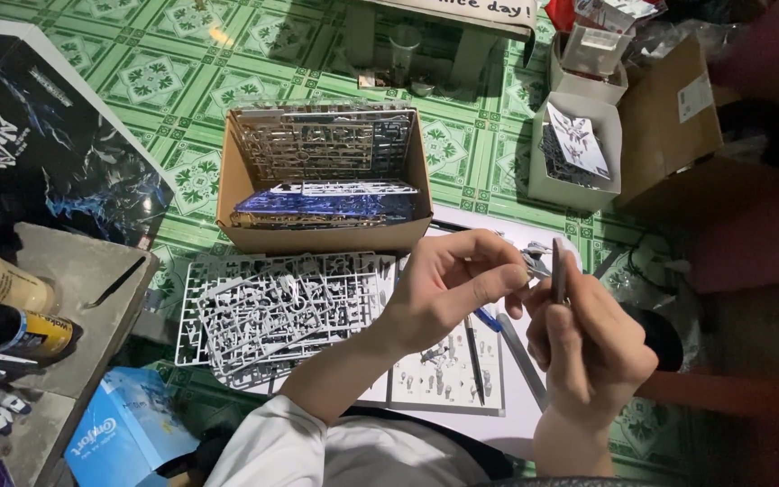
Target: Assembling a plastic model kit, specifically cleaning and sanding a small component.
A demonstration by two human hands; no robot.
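Note:
My left hand [457, 280] pinches a small grey-and-white model part [536, 259] between thumb and fingers. My right hand [588, 347] holds a thin dark tool [557, 271] upright, its tip beside that part. Both hands hover over a white instruction sheet [448, 370] lying on the floor, where a pen and a metal file [522, 361] rest. Left of my hands lies a stack of grey plastic part frames [272, 311].
A cardboard box [322, 236] of grey and blue part frames stands beyond the stack. Small white boxes [579, 149] and a brown carton [678, 117] sit at the right. A dark printed box lid [47, 135], bottles [2, 307] and a blue pack [123, 433] are at the left, on a green tiled floor [182, 81].

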